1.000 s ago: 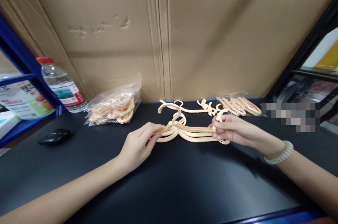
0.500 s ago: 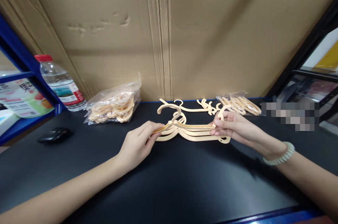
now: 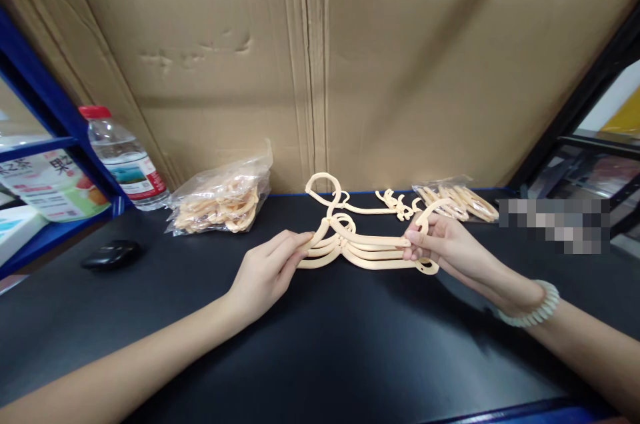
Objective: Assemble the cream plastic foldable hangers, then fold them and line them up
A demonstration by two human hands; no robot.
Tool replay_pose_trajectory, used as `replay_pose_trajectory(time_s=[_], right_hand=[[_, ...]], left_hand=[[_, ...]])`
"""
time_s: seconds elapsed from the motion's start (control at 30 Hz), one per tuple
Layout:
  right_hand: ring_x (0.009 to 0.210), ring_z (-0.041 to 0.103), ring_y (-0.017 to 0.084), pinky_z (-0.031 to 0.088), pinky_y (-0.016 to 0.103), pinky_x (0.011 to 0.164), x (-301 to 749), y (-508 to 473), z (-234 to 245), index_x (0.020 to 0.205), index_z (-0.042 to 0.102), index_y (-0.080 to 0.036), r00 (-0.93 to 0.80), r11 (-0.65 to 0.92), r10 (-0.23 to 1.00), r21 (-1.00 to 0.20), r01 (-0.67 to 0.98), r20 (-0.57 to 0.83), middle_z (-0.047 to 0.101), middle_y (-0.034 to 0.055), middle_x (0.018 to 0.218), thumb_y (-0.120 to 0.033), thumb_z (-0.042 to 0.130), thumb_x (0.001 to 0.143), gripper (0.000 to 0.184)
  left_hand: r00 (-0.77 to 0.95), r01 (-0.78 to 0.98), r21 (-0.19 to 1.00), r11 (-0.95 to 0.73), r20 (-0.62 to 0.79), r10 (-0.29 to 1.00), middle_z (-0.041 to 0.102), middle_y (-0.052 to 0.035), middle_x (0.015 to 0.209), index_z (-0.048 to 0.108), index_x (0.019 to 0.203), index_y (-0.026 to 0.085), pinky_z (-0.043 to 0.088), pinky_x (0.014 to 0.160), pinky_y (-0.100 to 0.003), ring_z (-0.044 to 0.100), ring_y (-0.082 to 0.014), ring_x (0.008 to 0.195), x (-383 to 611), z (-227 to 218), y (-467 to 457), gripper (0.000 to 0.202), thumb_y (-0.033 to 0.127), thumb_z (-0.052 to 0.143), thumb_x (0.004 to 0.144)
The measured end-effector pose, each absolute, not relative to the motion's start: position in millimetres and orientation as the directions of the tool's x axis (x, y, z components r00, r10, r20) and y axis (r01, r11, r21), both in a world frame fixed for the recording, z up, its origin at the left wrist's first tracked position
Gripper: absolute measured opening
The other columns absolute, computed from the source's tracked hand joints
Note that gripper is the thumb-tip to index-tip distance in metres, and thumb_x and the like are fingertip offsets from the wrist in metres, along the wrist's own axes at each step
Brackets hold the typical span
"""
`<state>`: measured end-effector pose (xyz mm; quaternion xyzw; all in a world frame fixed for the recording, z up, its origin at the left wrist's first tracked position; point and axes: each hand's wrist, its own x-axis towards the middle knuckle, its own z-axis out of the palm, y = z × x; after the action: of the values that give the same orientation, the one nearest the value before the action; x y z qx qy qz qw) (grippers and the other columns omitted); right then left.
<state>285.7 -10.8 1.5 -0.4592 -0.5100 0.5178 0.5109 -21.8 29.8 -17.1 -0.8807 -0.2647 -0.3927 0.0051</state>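
Note:
A cream plastic hanger is held at a tilt, its hook curving up and to the left. My left hand pinches its left arm between thumb and fingers. At the other end, my right hand has its fingers closed round a small curved cream hook piece. The hanger's right tip meets those fingertips; whether they grip it too I cannot tell. Directly below lie several similar hangers stacked on the black table, partly covered by the held one and my hands.
Behind the hangers are another cream hanger part and a pile of small hook pieces. Clear bags of cream parts lie left and right. A black mouse and a water bottle are at left. Cardboard stands behind.
The held hanger has rolled over between my hands: its hook has swung upward and its smooth rounded face now shows instead of the grooved one. Both hands keep their grip.

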Motion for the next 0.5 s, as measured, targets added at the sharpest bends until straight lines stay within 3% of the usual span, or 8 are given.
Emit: replay_pose_trajectory(time_s=[0.23, 0.37, 0.5], right_hand=[[0.057, 0.065, 0.014, 0.053, 0.024, 0.057, 282.0, -7.1, -3.7, 0.068, 0.056, -0.017, -0.018, 0.070, 0.997, -0.993, -0.096, 0.072, 0.066, 0.0015, 0.060, -0.039, 0.084, 0.064, 0.035], [0.064, 0.063, 0.013, 0.052, 0.025, 0.056, 284.9, -6.2, 0.8, 0.082, 0.066, -0.018, 0.003, 0.128, 0.992, -0.980, -0.155, 0.129, 0.065, 0.0020, 0.075, -0.039, 0.078, 0.071, 0.027], [0.062, 0.055, 0.011, 0.051, 0.026, 0.055, 301.2, 0.7, 5.1, 0.077, 0.072, -0.020, 0.046, 0.210, 0.978, -0.962, -0.173, 0.205, 0.065, 0.0038, 0.084, -0.039, 0.077, 0.071, 0.020]], left_hand=[[0.562, 0.496, 0.229, -0.837, 0.650, 0.511, 0.061, -0.0037, 0.088, 0.055, 0.117, 0.016, 0.048, 0.068, -0.021, 0.060, -0.0122, 0.076, -22.4, -19.3, 29.6, 0.023, 0.014, 0.046, 0.096], [0.522, 0.546, 0.266, -0.795, 0.634, 0.571, 0.064, -0.0043, 0.091, 0.055, 0.119, 0.016, 0.049, 0.069, -0.022, 0.062, -0.0131, 0.077, -24.3, -18.6, 31.8, 0.024, 0.019, 0.046, 0.096], [0.524, 0.575, 0.229, -0.785, 0.634, 0.569, 0.067, -0.0067, 0.103, 0.053, 0.119, 0.016, 0.051, 0.074, -0.023, 0.066, -0.0150, 0.084, -29.9, -12.8, 34.6, 0.025, 0.024, 0.046, 0.097]])
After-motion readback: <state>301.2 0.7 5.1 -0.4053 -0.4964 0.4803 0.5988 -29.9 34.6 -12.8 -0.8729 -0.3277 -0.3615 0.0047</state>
